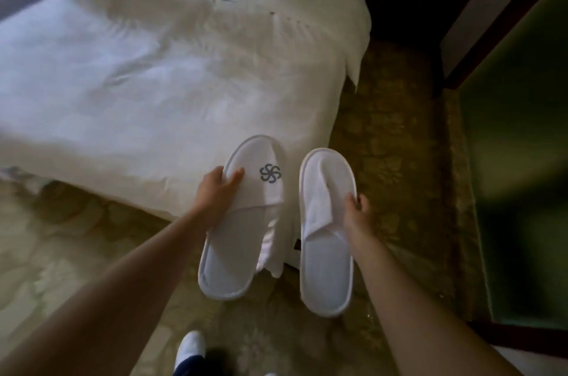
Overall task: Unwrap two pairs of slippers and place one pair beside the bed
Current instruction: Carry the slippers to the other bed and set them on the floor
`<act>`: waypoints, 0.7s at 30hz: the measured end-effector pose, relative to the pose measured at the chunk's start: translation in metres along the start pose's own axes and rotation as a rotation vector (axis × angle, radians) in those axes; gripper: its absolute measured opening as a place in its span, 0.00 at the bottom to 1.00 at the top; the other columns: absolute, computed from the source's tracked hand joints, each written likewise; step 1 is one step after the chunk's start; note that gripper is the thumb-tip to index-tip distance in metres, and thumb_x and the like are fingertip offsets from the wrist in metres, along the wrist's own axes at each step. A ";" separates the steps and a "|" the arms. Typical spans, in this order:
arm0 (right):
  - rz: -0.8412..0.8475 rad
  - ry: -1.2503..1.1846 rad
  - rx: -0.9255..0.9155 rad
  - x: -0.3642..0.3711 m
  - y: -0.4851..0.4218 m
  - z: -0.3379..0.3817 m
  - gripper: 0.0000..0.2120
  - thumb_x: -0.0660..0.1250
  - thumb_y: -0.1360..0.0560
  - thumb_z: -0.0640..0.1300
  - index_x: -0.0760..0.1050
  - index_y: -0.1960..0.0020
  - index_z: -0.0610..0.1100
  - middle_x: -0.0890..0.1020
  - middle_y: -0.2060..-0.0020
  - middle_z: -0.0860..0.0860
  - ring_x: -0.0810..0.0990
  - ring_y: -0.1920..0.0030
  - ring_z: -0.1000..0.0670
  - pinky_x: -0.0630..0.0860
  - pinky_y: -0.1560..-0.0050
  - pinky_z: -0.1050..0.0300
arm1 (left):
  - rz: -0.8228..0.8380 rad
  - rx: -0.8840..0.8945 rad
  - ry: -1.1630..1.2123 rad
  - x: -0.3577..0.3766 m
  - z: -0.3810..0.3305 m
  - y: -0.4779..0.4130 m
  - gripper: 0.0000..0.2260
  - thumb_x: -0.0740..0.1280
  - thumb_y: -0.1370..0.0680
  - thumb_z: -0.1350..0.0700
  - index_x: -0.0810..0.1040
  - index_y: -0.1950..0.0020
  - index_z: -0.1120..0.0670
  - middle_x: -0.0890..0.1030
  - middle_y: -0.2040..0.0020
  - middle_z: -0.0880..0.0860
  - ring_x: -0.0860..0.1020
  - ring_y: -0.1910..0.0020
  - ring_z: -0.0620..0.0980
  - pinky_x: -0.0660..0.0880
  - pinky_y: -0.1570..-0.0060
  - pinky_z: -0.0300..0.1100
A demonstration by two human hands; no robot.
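Observation:
I hold one white slipper in each hand above the floor, at the near corner of the bed [147, 74]. My left hand [215, 191] grips the left slipper [239, 240] by its toe strap, which carries a grey swirl logo. My right hand [358, 212] pinches the outer rim of the right slipper [325, 252], whose strap lies flattened and folded. Both slippers point toes away from me, soles down. A crumpled clear wrapper [273, 255] hangs between them.
The bed has a white duvet that drapes over its corner. Patterned tan carpet [390, 160] runs along the bed's right side. A dark wooden frame and a green panel [516, 160] stand at the right. My foot in a white shoe [190, 348] shows at the bottom.

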State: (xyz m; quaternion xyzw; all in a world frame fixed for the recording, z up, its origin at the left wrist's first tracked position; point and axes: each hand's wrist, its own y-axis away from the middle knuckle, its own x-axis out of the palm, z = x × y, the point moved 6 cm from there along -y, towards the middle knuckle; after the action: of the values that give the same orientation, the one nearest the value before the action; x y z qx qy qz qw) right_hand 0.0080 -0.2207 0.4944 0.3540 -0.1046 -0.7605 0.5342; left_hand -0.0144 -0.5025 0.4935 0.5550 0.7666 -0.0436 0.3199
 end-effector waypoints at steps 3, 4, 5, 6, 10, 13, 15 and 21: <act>0.079 -0.009 -0.056 0.056 0.022 0.015 0.23 0.55 0.20 0.51 0.61 0.27 0.47 0.69 0.31 0.43 0.72 0.35 0.39 0.70 0.38 0.45 | -0.090 -0.067 0.012 -0.051 0.038 0.000 0.17 0.63 0.23 0.48 0.76 0.46 0.61 0.79 0.50 0.64 0.78 0.49 0.61 0.68 0.57 0.45; 0.106 -0.010 -0.070 0.074 0.028 0.019 0.22 0.56 0.21 0.49 0.63 0.28 0.46 0.70 0.32 0.43 0.72 0.36 0.39 0.71 0.38 0.47 | -0.115 -0.085 0.031 -0.066 0.049 0.001 0.18 0.63 0.23 0.48 0.76 0.43 0.61 0.79 0.49 0.63 0.78 0.49 0.61 0.69 0.56 0.46; 0.134 0.003 -0.083 0.092 0.034 0.022 0.21 0.56 0.21 0.48 0.64 0.28 0.45 0.72 0.33 0.43 0.73 0.37 0.40 0.71 0.40 0.49 | -0.135 -0.105 0.056 -0.082 0.060 0.003 0.18 0.63 0.22 0.48 0.75 0.42 0.62 0.78 0.50 0.62 0.78 0.50 0.60 0.69 0.57 0.45; 0.164 0.024 -0.096 0.111 0.042 0.025 0.21 0.56 0.21 0.47 0.65 0.29 0.44 0.73 0.36 0.43 0.74 0.39 0.40 0.71 0.43 0.52 | -0.154 -0.126 0.078 -0.098 0.072 0.005 0.18 0.63 0.22 0.49 0.75 0.41 0.61 0.78 0.51 0.60 0.77 0.51 0.58 0.69 0.57 0.44; 0.257 0.132 -0.178 0.182 0.081 0.035 0.17 0.56 0.21 0.44 0.71 0.35 0.39 0.77 0.44 0.40 0.74 0.48 0.44 0.67 0.51 0.57 | -0.225 -0.163 0.149 -0.167 0.124 0.008 0.18 0.63 0.23 0.50 0.76 0.39 0.60 0.80 0.47 0.59 0.78 0.48 0.58 0.71 0.55 0.45; 0.290 0.177 -0.200 0.236 0.113 0.038 0.17 0.56 0.21 0.43 0.71 0.36 0.38 0.77 0.41 0.39 0.75 0.47 0.43 0.69 0.48 0.55 | -0.261 -0.176 0.201 -0.216 0.164 0.009 0.15 0.64 0.23 0.50 0.77 0.42 0.59 0.80 0.49 0.57 0.78 0.49 0.56 0.72 0.52 0.46; 0.319 0.217 -0.232 0.278 0.140 0.040 0.16 0.57 0.21 0.41 0.71 0.36 0.37 0.77 0.40 0.38 0.75 0.45 0.42 0.68 0.52 0.58 | -0.298 -0.202 0.234 -0.254 0.195 0.012 0.12 0.64 0.23 0.50 0.77 0.46 0.57 0.78 0.52 0.55 0.76 0.53 0.52 0.70 0.54 0.43; 0.399 0.270 -0.265 0.407 0.224 0.045 0.17 0.56 0.21 0.41 0.70 0.34 0.36 0.76 0.37 0.38 0.75 0.45 0.45 0.65 0.52 0.61 | -0.370 -0.276 0.291 -0.372 0.291 0.012 0.08 0.62 0.22 0.51 0.74 0.51 0.56 0.76 0.57 0.52 0.73 0.55 0.51 0.69 0.57 0.42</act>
State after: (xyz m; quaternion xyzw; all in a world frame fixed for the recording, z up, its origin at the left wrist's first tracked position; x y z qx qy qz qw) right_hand 0.0720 -0.6830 0.4737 0.3516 0.0006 -0.5932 0.7242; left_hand 0.1913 -0.9273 0.4670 0.3569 0.8916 0.0837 0.2658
